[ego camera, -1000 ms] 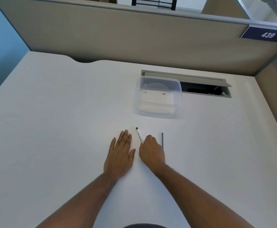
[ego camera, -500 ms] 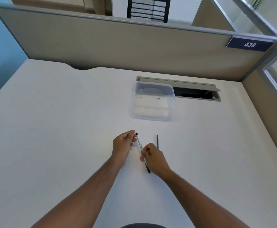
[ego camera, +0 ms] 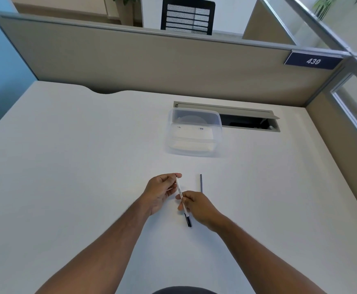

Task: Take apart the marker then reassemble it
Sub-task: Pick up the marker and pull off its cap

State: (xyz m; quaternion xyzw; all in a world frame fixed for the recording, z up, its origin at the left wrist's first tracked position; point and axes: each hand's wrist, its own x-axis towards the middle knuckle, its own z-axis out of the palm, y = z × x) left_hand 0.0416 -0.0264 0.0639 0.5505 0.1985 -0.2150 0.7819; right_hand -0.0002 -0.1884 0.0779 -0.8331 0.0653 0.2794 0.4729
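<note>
While both hands work over the white desk (ego camera: 71, 166), other stuff sits farther back: a clear plastic container (ego camera: 194, 132) w/ something pale inside, contents not readable, and right behind it a cable hatch (ego camera: 247, 120) in the desktop w/ its lid tipped up. Beige partition (ego camera: 152, 64) closes off the far edge; a black mesh chair (ego camera: 187, 15) shows beyond it. Nothing lies btwn the hands and the container, desk surface there is bare.

A thin dark rod (ego camera: 201, 183) lies flat on the desk just beside the right hand, apart from the marker, running roughly straight away from the person.

Marker (ego camera: 182, 198) is held up off the desk btwn the two hands. Long axis runs near-to-far, tilted a bit: the black end points back toward the person and slightly right, the other end points away, toward the container. Barrel is white.

Left hand (ego camera: 162, 192): thumb and forefinger closed on the far tip of the marker, other fingers curled loosely. Right hand (ego camera: 196, 206): fingers pinched around the barrel's mid part, black end sticking out below.

Writing: a dark blue plate (ego camera: 313, 60) on the partition's top right corner reads "439". Faint print on the marker barrel, too small to read.
</note>
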